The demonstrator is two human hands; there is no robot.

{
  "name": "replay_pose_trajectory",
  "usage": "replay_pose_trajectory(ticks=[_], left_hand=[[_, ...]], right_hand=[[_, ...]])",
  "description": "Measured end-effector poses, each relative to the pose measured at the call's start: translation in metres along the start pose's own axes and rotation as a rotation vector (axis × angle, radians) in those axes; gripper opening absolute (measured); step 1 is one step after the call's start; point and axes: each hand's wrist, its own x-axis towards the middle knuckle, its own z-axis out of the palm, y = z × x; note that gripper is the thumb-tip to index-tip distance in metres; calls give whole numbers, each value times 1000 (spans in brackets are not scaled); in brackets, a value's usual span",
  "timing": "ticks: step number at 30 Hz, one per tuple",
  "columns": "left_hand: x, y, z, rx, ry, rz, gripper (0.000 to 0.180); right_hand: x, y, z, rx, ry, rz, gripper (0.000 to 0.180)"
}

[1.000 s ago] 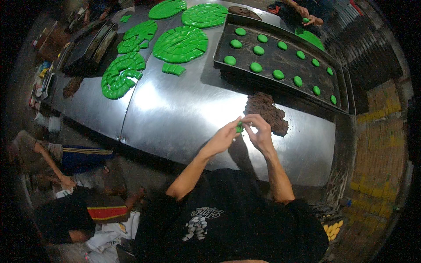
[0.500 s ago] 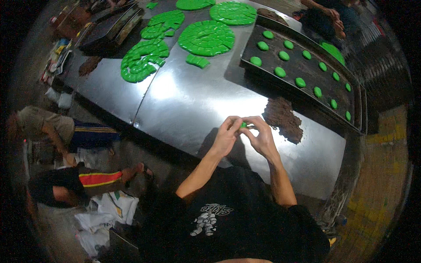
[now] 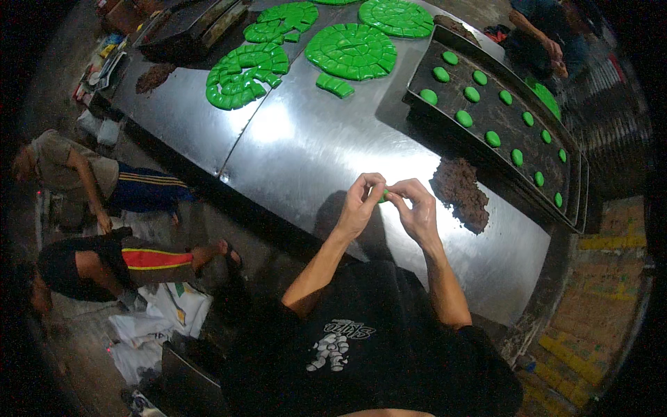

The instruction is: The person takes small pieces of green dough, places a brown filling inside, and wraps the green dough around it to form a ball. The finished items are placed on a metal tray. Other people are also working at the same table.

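Note:
Between the fingertips of both hands is a small piece of green dough (image 3: 383,197), mostly covered by the fingers. My left hand (image 3: 361,204) pinches it from one side and my right hand (image 3: 417,210) from the other, thumbs close together, above the near part of the metal table (image 3: 306,167). Just right of my right hand lies a heap of dark brown crumbly filling (image 3: 461,194). Beyond it stands a dark baking tray (image 3: 479,111) holding rows of rounded green dough pieces (image 3: 464,119).
Flat green dough rounds cut into pieces (image 3: 351,52) lie across the far table. A dark metal box (image 3: 187,31) stands at the far left. Another person's hands (image 3: 554,57) are beyond the tray. Two people (image 3: 90,167) sit at the left, below table level.
My hands stay together on the green dough, fingers shifting slightly around it. The view has tilted a little, so table, tray and rounds appear moved to the right.

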Motion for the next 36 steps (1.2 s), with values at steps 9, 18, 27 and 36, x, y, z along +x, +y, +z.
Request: replay_pose_trajectory(ticks=[9, 18, 27, 36], left_hand=[[4, 13, -14, 347, 119, 118, 22], [-15, 24, -96, 263, 455, 63, 34], [58, 42, -146, 607, 400, -113, 40], [305, 1, -299, 1079, 339, 139, 58]], right_hand=[[-6, 38, 28, -174, 173, -111, 14], [41, 62, 21, -569, 316, -17, 26], [51, 130, 98, -757, 79, 71, 31], [19, 105, 22, -362, -387, 36, 33]])
